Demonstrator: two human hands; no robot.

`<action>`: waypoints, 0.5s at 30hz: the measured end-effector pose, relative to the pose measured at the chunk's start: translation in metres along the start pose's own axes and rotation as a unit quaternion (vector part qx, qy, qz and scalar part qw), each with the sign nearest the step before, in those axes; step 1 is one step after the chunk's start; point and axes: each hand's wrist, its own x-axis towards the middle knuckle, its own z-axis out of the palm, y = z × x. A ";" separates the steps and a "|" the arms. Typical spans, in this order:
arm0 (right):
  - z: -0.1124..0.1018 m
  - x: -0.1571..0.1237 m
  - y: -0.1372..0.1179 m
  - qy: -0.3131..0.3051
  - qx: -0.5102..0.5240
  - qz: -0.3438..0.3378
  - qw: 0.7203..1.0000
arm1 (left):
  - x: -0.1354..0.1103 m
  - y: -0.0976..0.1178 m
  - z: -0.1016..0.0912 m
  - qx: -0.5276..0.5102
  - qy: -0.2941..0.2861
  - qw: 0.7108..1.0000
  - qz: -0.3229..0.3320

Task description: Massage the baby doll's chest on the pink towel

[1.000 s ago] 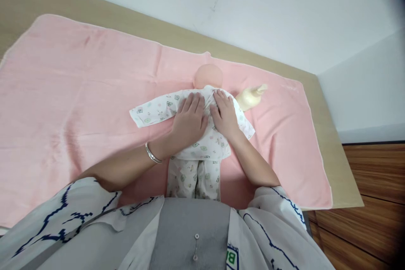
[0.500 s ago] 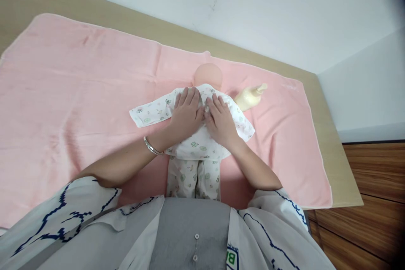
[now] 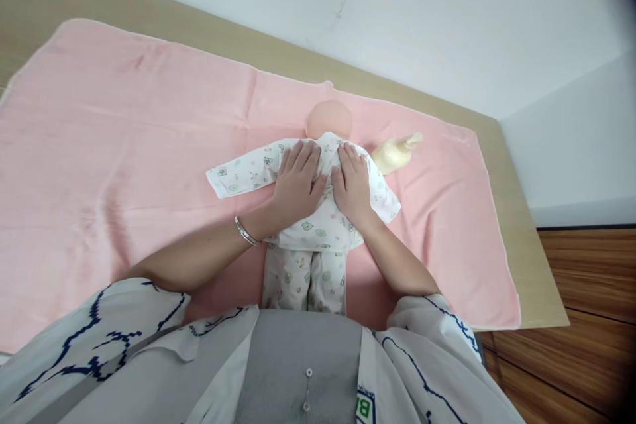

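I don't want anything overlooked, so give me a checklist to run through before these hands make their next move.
1. Left hand resting on the printed top: ok.
2. Right hand resting on it too: ok.
3. Wrists bare: not ok, a silver bracelet circles the left one.
4. Pink blanket smooth: not ok, creases show on both sides.
5. Cream-coloured object apart from the top: cannot tell, their edges meet in this view.
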 end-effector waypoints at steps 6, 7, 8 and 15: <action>0.006 -0.008 0.002 0.094 0.073 0.002 0.993 | 0.000 -0.001 0.000 -0.002 0.002 1.000 0.006; 0.006 -0.009 0.002 0.099 0.079 0.002 0.992 | 0.000 -0.001 0.000 -0.002 0.002 1.000 0.005; 0.007 -0.010 0.002 0.102 0.084 0.002 0.991 | 0.001 -0.001 0.000 -0.001 0.002 1.000 0.004; 0.007 -0.012 0.000 0.116 0.083 0.009 0.990 | -0.001 0.005 -0.005 0.018 -0.004 1.000 -0.006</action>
